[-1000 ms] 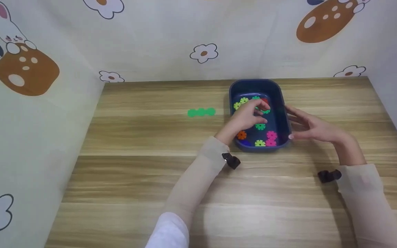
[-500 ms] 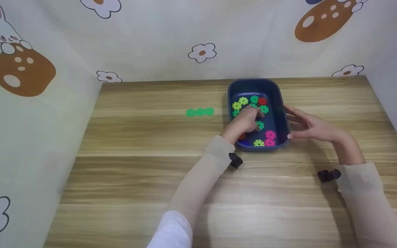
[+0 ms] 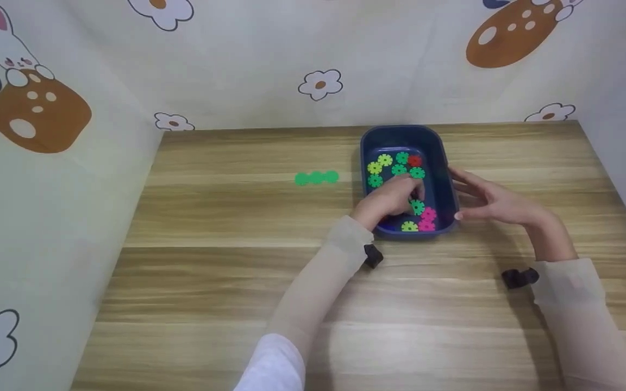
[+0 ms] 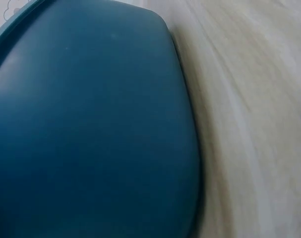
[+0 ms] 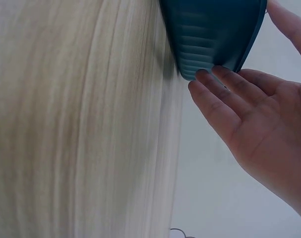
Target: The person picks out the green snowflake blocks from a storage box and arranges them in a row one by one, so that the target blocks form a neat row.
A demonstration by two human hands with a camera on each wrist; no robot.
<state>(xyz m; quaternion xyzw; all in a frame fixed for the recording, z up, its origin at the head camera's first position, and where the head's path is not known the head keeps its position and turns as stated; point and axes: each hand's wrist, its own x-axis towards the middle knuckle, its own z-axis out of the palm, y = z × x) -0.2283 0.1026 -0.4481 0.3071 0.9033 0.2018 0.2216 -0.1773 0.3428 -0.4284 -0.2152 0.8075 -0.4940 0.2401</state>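
Note:
My left hand (image 3: pixel 392 198) reaches into the dark blue box (image 3: pixel 375 136), its fingers curled at a green snowflake disc (image 3: pixel 417 207). The fingertips are partly hidden, but the disc appears pinched. Only the box's outer wall (image 4: pixel 100 119) fills the left wrist view; the left hand is not seen there. On the box's right side, my right hand (image 3: pixel 495 203) touches the outside with straight, spread fingers. In the right wrist view, those fingertips (image 5: pixel 202 91) lie against the ribbed box wall (image 5: pixel 210 34), the thumb near the rim.
Several other snowflake discs lie in the box, including yellow ones (image 3: pixel 385 159), a red one (image 3: pixel 414 161) and pink ones (image 3: pixel 427 225). Left of it, a green strip of joined discs (image 3: pixel 317 177) lies on the wooden table (image 3: pixel 226 282). A patterned cloth wall (image 3: pixel 248 65) stands behind.
My left hand has lowered into the box and moved slightly right and nearer, and the green snowflake disc has shifted with it. My right hand stays at the box's side.

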